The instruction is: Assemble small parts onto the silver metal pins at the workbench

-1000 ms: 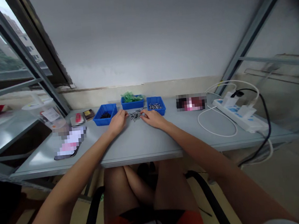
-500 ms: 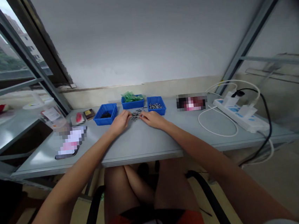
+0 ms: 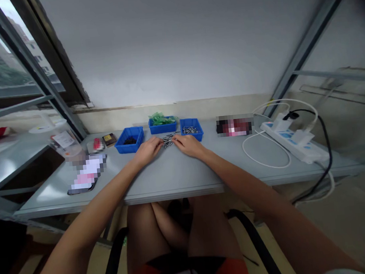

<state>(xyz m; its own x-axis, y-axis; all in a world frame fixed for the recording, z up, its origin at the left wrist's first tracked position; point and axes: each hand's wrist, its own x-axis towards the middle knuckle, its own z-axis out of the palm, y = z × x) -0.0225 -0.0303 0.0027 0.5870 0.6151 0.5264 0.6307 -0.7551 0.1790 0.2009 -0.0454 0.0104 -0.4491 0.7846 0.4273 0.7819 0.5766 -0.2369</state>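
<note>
A small pile of silvery metal pieces (image 3: 168, 141), shaped like screws, lies on the grey table between my hands. My left hand (image 3: 149, 149) touches the pile's left side, its fingers drawn together at the tips. From the other side, my right hand (image 3: 189, 145) pinches at the pile with thumb and forefinger. Whatever sits in either set of fingertips is too small to make out. Just behind my right hand stands a blue bin (image 3: 190, 124) of similar shiny metal parts. Beyond my left hand, another blue bin (image 3: 123, 148) holds small dark pieces.
At the back, a third blue bin (image 3: 162, 129) holds green plastic film (image 3: 160, 119). A phone (image 3: 87, 174), a small dark box (image 3: 108, 139) and a plastic cup (image 3: 65, 144) are on the left. A power strip (image 3: 295, 141) with looping cables lies right, near a blurred-out item (image 3: 234, 126).
My left hand's fingers have spread over the left of the pile and shifted slightly right. My right hand stays at the pile with almost no movement.
</note>
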